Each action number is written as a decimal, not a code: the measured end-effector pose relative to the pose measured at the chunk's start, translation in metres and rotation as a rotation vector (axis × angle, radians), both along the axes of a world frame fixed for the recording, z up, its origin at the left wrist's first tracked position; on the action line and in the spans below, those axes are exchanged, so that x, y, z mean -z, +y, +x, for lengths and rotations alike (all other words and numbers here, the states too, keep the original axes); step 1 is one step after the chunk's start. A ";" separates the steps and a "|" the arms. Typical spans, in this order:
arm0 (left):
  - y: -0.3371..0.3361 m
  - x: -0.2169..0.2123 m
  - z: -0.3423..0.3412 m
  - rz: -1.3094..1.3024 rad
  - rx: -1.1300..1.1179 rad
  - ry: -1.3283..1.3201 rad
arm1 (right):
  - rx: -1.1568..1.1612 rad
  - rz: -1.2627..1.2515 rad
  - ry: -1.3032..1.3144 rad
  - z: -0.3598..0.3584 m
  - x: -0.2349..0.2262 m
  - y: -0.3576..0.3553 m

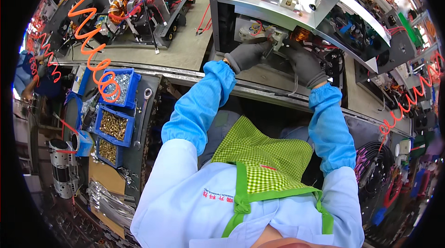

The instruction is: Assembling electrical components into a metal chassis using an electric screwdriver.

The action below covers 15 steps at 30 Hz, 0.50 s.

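Note:
In front of me stands an open metal equipment chassis [259, 7], with its lower bay full of wires and parts. Both my hands wear dark grey gloves and reach into this bay. My left hand [250, 55] is closed at a small white block-shaped part [277, 38], its fingertips pinching the near left side. From the other side my right hand [306, 62] has its curled fingers at the same part, partly hidden by the glove. A copper coil [301, 34] sits just beyond my right fingers. Below the hands hangs a thin grey cable [295, 85].
At left are blue bins [113, 126] of brass-coloured fasteners and washers, a wrench [143, 113] and cable ties [109, 201]. Another open unit [139, 16] stands on the bench. Orange coiled hoses [88, 30] hang at both sides. Black cables [378, 160] lie at right.

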<state>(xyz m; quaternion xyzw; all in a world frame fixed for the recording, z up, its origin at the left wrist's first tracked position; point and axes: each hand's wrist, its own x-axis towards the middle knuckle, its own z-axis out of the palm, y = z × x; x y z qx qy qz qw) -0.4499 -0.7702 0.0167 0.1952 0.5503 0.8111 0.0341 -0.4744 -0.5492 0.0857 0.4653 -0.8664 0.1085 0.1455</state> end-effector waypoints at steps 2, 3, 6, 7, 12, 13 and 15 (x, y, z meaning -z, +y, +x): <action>-0.009 -0.004 0.008 -0.549 -0.294 0.474 | 0.028 0.025 -0.050 0.002 -0.001 0.002; -0.011 -0.011 0.009 -0.370 -0.173 0.192 | -0.016 -0.019 -0.024 0.000 0.002 0.008; -0.011 -0.007 0.011 -0.500 -0.254 0.369 | -0.037 -0.024 -0.006 -0.005 0.009 0.015; -0.011 -0.005 0.011 -0.804 -0.451 0.831 | -0.012 0.014 -0.014 -0.006 0.009 0.013; 0.004 -0.017 0.018 -0.246 -0.075 -0.085 | 0.143 -0.127 0.018 0.003 0.011 -0.013; 0.007 -0.014 0.015 -0.013 -0.018 -0.254 | 0.163 -0.199 0.081 0.003 0.014 -0.017; 0.011 -0.011 0.008 -0.119 -0.079 -0.145 | 0.203 -0.168 0.032 0.002 0.009 -0.024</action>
